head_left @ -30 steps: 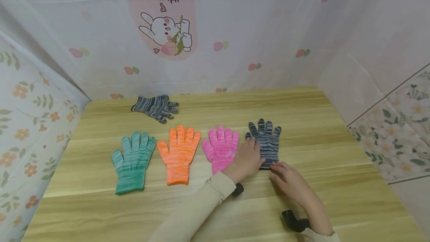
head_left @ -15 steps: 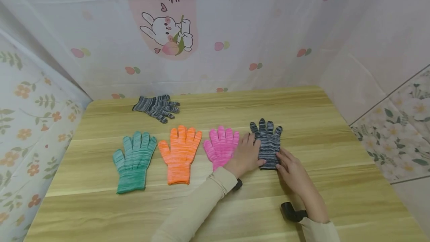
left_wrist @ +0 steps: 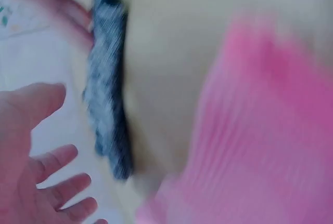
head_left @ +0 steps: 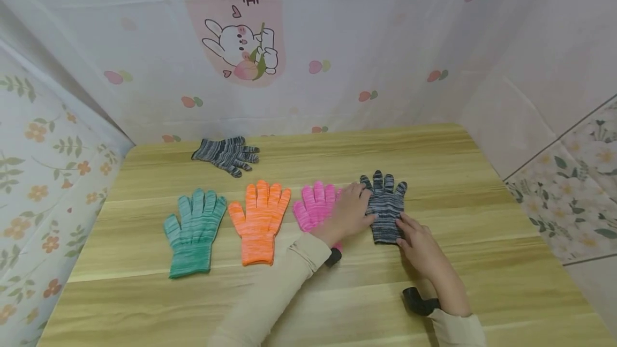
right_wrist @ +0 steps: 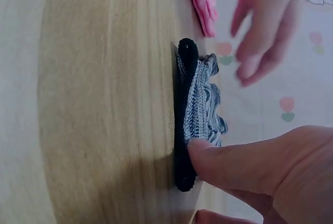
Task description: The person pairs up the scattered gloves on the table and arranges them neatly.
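A black-and-grey striped knit glove (head_left: 385,210) lies flat on the table, fingers pointing away from me. My right hand (head_left: 419,242) rests at its right edge near the cuff, fingers mostly straight. In the right wrist view the thumb (right_wrist: 229,161) touches the black cuff (right_wrist: 186,109). My left hand (head_left: 349,210) is at the glove's left side and covers part of a pink glove (head_left: 315,208). The left wrist view shows the left hand's fingers (left_wrist: 62,156) spread and holding nothing, apart from the striped glove (left_wrist: 109,83).
Left of the pink glove lie an orange glove (head_left: 258,224) and a green glove (head_left: 195,234), both flat with fingers away from me. A second black-and-grey glove (head_left: 227,155) lies sideways near the back edge. A printed curtain (head_left: 385,42) hangs behind the wooden table (head_left: 144,309).
My right hand has shifted from the glove's cuff corner up along its right edge. My left hand has drawn back leftward off the striped glove, whose thumb no longer shows at the left.
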Available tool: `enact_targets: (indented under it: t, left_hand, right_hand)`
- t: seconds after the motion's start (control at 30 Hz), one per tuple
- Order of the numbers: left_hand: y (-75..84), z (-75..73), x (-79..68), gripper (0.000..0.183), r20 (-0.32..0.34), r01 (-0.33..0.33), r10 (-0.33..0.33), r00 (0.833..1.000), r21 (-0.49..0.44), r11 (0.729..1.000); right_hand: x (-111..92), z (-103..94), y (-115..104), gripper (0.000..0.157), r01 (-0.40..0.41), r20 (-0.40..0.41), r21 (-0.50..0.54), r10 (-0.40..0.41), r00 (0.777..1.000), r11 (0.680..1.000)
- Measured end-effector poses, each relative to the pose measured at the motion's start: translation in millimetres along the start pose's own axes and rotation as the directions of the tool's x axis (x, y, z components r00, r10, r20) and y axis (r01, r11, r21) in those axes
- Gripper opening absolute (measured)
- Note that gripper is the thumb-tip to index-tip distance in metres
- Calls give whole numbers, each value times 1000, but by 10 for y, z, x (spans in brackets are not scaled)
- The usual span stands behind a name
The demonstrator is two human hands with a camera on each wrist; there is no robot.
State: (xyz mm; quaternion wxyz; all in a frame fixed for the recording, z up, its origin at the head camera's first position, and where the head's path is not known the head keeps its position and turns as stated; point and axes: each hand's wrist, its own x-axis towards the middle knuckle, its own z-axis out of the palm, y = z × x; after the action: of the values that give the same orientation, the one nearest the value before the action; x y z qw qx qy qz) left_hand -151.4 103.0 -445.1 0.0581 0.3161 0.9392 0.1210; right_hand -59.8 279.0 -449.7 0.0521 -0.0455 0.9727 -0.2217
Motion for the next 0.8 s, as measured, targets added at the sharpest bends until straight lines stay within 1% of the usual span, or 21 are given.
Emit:
enact_targets:
  t: [0.07, 0.17, 0.27, 0.33, 0.37, 0.43, 0.5, 0.6, 0.67, 0.7, 0.73, 0.8]
  left_hand:
    - [-121, -133, 17, 53, -44, 7, -9, 999, -57, 998]
    - [-394, -344, 23, 46, -95, 43, -54, 994, -113, 993]
    - [-768, -509, -13, 42, -128, 112, -125, 984, -108, 988]
    - [-1041, -600, -68, 41, -124, 173, -186, 975, -106, 979]
    - [-1185, -631, -100, 41, -126, 205, -215, 968, -87, 975]
    - [-1454, -701, -199, 41, -114, 272, -276, 954, -46, 961]
    - [-1720, -748, -322, 41, -105, 335, -335, 936, -21, 942]
    - [-2087, -803, -543, 44, -92, 418, -417, 904, -9, 908]
    - [-2305, -829, -698, 47, -70, 471, -472, 879, -32, 882]
    - [-2398, -844, -778, 48, -52, 488, -489, 870, -35, 872]
    - [-2486, -855, -852, 48, -37, 497, -498, 867, -33, 867]
    - [-2631, -865, -988, 45, -8, 497, -497, 868, -6, 868]
  right_hand:
    - [2, 0, 1, 45, -3, 0, 4, 3, 1000, 1000]
    - [1, -5, -3, 45, -5, 5, 12, 5, 1000, 1000]
    - [-4, -11, -7, 46, -9, 11, 27, 9, 1000, 1000]
    - [-9, -13, -6, 46, -13, 15, 39, 12, 1000, 999]
    - [-11, -13, -4, 46, -13, 14, 41, 13, 1000, 999]
    - [-13, -14, -1, 46, -11, 12, 43, 11, 1000, 999]
    - [-15, -14, 1, 46, -9, 9, 41, 9, 1000, 999]
    - [-16, -14, 3, 46, -7, 6, 35, 7, 1000, 999]
    - [-16, -15, 2, 46, -8, 6, 35, 8, 1000, 999]
    - [-16, -15, 2, 46, -9, 7, 35, 8, 1000, 999]
    - [-17, -16, 1, 46, -10, 8, 35, 10, 1000, 999]
    - [-16, -16, 1, 46, -12, 10, 35, 12, 1000, 999]
